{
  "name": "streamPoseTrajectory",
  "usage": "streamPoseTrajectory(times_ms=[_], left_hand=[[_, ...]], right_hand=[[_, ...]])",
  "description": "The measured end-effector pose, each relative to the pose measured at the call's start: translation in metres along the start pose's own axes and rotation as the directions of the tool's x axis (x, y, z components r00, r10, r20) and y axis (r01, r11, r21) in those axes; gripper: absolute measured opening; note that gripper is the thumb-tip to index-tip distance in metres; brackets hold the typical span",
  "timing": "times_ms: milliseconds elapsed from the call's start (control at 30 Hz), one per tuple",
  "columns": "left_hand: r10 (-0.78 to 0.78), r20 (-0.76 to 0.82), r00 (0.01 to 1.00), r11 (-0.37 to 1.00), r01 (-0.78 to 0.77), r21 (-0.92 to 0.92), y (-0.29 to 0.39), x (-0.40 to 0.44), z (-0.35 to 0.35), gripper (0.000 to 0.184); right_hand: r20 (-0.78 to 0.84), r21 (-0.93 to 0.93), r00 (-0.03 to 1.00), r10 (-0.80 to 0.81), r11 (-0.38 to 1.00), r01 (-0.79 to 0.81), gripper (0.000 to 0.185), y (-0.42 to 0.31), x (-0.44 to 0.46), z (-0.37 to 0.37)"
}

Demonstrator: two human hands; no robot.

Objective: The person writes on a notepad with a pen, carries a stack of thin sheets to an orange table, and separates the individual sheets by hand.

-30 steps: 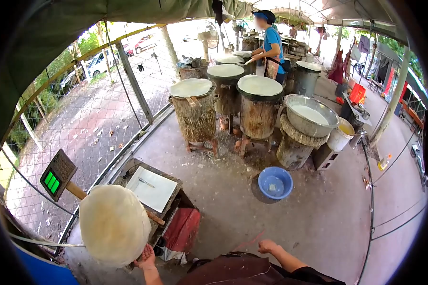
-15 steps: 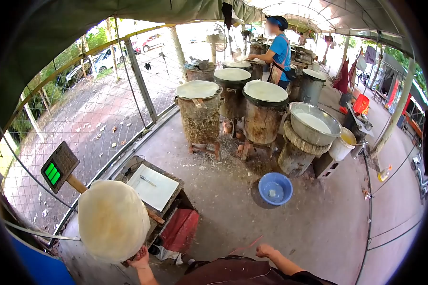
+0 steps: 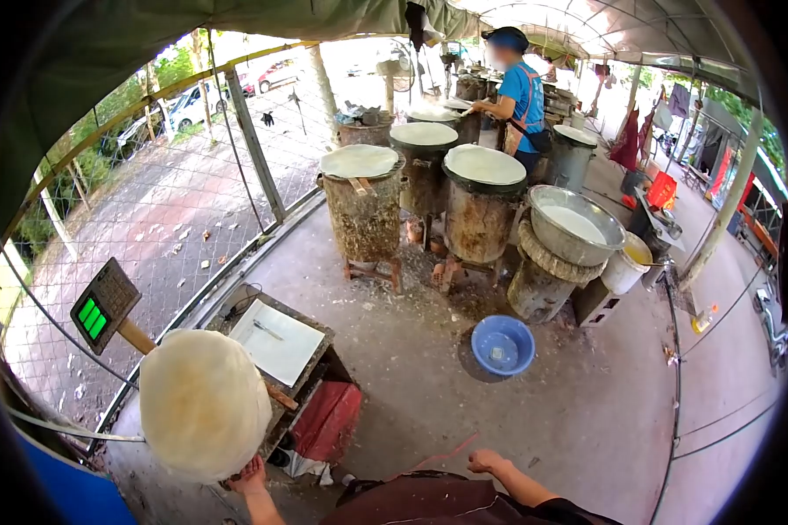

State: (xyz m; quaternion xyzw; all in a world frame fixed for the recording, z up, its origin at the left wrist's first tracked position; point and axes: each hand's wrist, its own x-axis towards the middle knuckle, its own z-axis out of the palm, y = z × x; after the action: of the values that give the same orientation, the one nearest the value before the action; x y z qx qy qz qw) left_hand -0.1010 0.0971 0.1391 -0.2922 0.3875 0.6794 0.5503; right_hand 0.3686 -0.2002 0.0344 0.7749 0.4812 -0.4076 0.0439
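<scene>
A tall stack of thin, pale round flatbreads (image 3: pixel 203 404) stands at the lower left, on a scale whose display (image 3: pixel 92 318) glows green behind it. At the stack's near edge is my left hand (image 3: pixel 250 477), its fingers curled against the rim and partly hidden there. My right hand (image 3: pixel 486 461) hangs over the floor in front of my body, away from any object. Its fingers are folded in, and nothing shows in them. Beside the stack, a sheet of white paper (image 3: pixel 282 346) with a pen (image 3: pixel 268 330) on it lies on a low table (image 3: pixel 320 361).
Several drum stoves (image 3: pixel 363 219) with round pale-topped griddles (image 3: pixel 484 164) stand ahead. A metal basin (image 3: pixel 578 226) of white batter, a white bucket (image 3: pixel 623 276) and a blue tub (image 3: pixel 503 346) are to the right. A co-worker (image 3: pixel 521 101) stands at the farther stoves. Wire fencing (image 3: pixel 193 184) runs along the left.
My left hand's fingers have turned in against the rim of the stack. My right hand stays nearly in place. The whole view has shifted slightly; the co-worker's arms have moved a little.
</scene>
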Motion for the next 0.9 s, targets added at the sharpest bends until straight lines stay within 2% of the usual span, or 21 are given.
streamPoseTrajectory(times_ms=[100,200,300,400,467,500,600,733,833,900], left_hand=[[0.087,-0.040,0.995,0.995,-0.085,0.043,0.000,0.009,-0.001,0.067],[0.120,0.058,0.991,0.993,-0.120,0.012,0.008,0.027,-0.006,0.061],[0.123,0.207,0.971,0.992,-0.122,-0.019,0.023,0.069,-0.024,0.048],[0.072,0.538,0.840,0.997,-0.077,-0.012,0.032,0.084,-0.043,0.042],[0.122,0.515,0.848,0.993,-0.102,-0.067,0.026,0.093,-0.048,0.041],[0.116,0.460,0.880,0.993,-0.094,-0.071,0.025,0.080,-0.040,0.042],[0.104,0.439,0.892,0.994,-0.087,-0.059,0.024,0.044,-0.026,0.042],[0.121,0.389,0.913,0.989,-0.078,-0.123,0.034,0.085,-0.027,0.036],[0.037,0.539,0.842,0.992,0.034,-0.122,0.041,0.118,-0.050,0.035],[0.033,0.510,0.859,0.994,0.027,-0.110,0.037,0.111,-0.046,0.035]], right_hand=[[0.001,0.011,1.000,0.006,1.000,-0.006,0.024,0.000,-0.003,-0.001],[-0.027,0.011,1.000,-0.013,1.000,0.014,0.024,0.002,-0.008,-0.002],[-0.007,-0.024,1.000,-0.020,1.000,0.020,0.025,0.005,-0.020,-0.010],[0.004,-0.058,1.000,0.005,0.998,-0.005,0.028,0.004,-0.030,-0.022],[-0.013,-0.071,0.998,0.056,0.996,-0.057,0.029,0.006,-0.027,-0.024],[0.001,-0.092,0.999,0.041,0.995,-0.041,0.029,0.007,-0.025,-0.027],[0.036,-0.124,0.999,0.019,0.992,-0.014,0.029,0.004,-0.025,-0.037],[0.039,-0.152,0.999,0.012,0.988,-0.006,0.031,0.002,-0.019,-0.042],[0.048,-0.190,0.998,-0.031,0.981,0.039,0.031,-0.003,-0.014,-0.044],[0.053,-0.206,0.997,-0.048,0.977,0.058,0.031,-0.007,-0.010,-0.045]])
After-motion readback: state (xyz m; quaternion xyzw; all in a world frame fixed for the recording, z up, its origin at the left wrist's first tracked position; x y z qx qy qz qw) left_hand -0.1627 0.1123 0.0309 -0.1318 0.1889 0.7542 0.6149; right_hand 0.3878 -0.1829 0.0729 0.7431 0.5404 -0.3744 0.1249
